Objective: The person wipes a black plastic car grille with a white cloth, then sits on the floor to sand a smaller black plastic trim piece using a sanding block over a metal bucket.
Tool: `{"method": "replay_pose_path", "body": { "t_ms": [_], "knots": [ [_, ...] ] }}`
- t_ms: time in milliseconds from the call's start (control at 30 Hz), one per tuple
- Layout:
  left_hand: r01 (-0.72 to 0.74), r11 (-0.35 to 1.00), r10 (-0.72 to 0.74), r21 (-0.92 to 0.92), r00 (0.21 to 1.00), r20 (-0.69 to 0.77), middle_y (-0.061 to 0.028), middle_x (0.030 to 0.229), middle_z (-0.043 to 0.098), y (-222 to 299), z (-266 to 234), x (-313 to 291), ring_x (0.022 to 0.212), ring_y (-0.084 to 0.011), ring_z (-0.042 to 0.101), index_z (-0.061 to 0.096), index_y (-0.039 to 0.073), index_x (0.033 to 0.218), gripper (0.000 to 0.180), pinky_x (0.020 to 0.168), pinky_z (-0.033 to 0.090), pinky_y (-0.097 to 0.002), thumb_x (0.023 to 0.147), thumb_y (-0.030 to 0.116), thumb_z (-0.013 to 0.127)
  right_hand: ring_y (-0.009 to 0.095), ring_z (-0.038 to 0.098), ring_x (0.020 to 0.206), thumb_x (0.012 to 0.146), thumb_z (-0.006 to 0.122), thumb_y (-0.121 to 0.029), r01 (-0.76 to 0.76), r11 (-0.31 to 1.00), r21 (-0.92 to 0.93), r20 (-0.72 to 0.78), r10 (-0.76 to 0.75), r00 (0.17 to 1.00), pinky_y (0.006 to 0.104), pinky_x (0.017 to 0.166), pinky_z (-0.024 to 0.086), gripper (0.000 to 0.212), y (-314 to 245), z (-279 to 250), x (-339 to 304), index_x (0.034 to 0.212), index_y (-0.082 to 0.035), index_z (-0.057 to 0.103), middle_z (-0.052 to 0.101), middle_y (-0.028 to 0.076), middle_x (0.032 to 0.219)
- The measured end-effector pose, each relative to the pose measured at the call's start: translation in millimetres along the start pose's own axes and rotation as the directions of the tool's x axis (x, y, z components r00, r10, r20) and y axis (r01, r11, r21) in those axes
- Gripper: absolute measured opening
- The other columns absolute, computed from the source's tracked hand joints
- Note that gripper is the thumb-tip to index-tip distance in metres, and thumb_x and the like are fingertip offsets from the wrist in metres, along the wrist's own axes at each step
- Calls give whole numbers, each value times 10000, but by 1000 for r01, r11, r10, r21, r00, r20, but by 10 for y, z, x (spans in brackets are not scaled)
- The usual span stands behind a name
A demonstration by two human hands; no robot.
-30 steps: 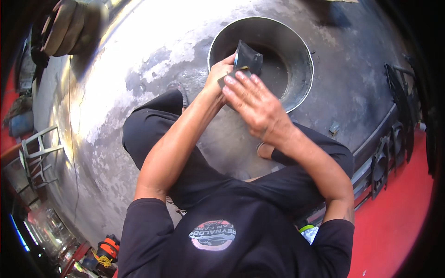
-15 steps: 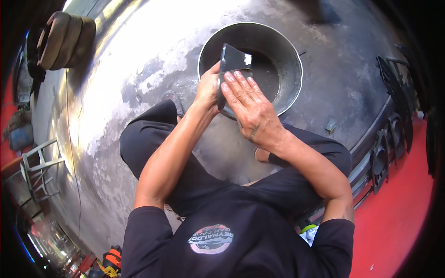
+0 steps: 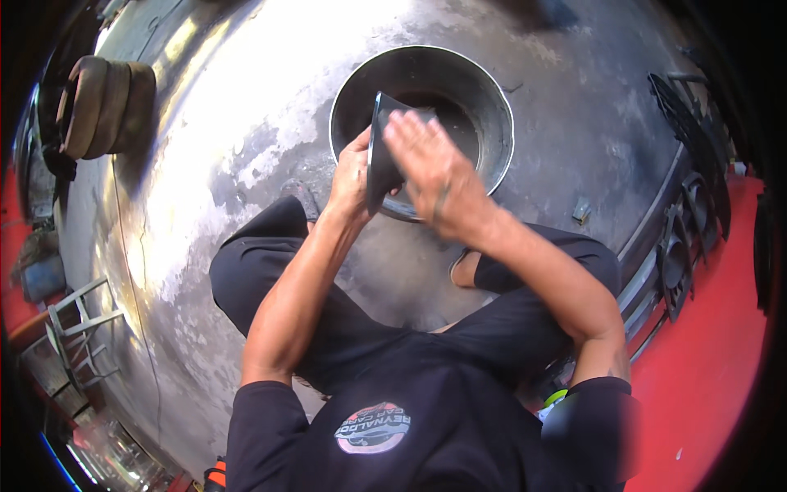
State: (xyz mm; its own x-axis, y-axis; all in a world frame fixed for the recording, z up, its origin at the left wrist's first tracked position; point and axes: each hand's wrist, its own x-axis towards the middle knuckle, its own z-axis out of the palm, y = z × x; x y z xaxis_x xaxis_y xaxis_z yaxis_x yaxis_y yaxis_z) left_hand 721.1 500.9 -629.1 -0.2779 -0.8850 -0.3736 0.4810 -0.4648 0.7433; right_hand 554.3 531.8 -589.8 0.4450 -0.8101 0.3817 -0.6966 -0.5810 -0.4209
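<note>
My left hand (image 3: 351, 179) grips a dark, glossy, curved panel piece (image 3: 382, 146) by its left edge, holding it tilted over a round metal tub (image 3: 506, 123). The fingers of that hand are partly hidden behind the panel. My right hand (image 3: 436, 168) lies with fingers stretched out across the panel's face and is smeared by motion. Whether a thin sheet sits under its fingers I cannot tell in this frame. Dark liquid (image 3: 459, 123) shows at the bottom of the tub.
Brown ring-shaped stacked pieces (image 3: 106, 107) stand on the concrete floor at far left, above a grey metal stool frame (image 3: 82, 328). A small block (image 3: 581, 211) lies right of the tub. Black car parts (image 3: 676, 262) line the right side beside a red floor area (image 3: 705, 353).
My right hand has shifted a little over the panel and is now blurred. The tub, the panel and both hands appear slightly lower and further left as the view has moved.
</note>
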Motion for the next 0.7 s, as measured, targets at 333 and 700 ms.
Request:
{"method": "replay_pose_path", "body": {
  "t_ms": [333,700],
  "knots": [
    [56,996,-76,-76,951,-299,-32,820,678,168,354,-23,560,-128,617,671,77,1321,309,454,485,-265,1017,119,637,390,448,1481,905,660,-134,7,999,45,45,-9,999,590,1183,371,610,-144,-20,-113,1460,77,521,473,261,1578],
    [212,977,-214,34,976,46,-18,1032,681,301,210,-47,858,-135,628,666,99,1306,439,714,502,-317,1078,455,545,414,419,1491,934,601,-69,-125,982,142,42,120,992,552,1217,344,581,336,6,69,1494,48,502,461,255,1586]
  ]
}}
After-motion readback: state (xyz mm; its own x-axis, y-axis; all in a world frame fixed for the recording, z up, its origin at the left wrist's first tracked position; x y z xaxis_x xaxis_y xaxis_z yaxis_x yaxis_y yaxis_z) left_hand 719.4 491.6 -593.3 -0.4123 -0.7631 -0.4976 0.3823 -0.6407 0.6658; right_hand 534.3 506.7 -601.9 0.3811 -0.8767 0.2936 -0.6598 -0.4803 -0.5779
